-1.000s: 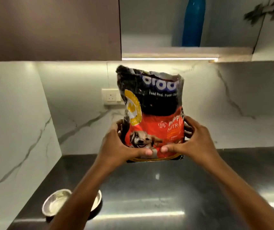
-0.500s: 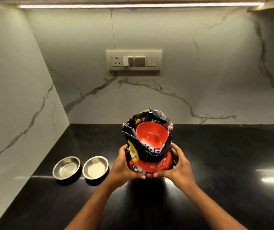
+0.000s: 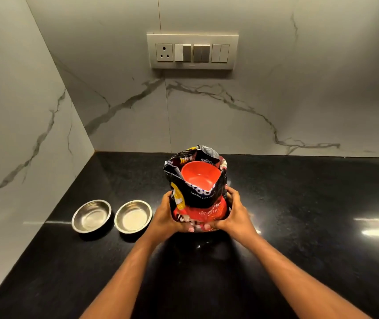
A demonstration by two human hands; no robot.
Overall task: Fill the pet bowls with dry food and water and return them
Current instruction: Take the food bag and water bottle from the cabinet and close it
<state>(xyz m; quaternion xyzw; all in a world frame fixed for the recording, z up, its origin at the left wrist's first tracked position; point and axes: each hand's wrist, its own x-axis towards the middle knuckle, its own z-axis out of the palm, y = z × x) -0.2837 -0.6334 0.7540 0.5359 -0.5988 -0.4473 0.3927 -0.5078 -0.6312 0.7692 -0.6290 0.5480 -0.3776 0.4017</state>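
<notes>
A black and red bag of dry dog food [image 3: 203, 203] stands upright at the middle of the black counter [image 3: 298, 226], its top open. A red bowl [image 3: 201, 178] sits inside the bag's mouth. My left hand [image 3: 165, 217] grips the bag's lower left side and my right hand [image 3: 234, 215] grips its lower right side, fingertips meeting at the front. Two steel pet bowls stand side by side left of the bag: the left bowl [image 3: 91, 216] and the right bowl [image 3: 133, 216]. Both look without food.
Marble walls close the counter at the back and on the left, forming a corner. A switch plate with a socket [image 3: 192, 51] is on the back wall above the bag. Bare counter stretches to the right and toward me.
The bag came down from in front of the upper cabinet to the counter, both hands still on it. My view dropped, so both steel bowls and the bag's open top show now.
</notes>
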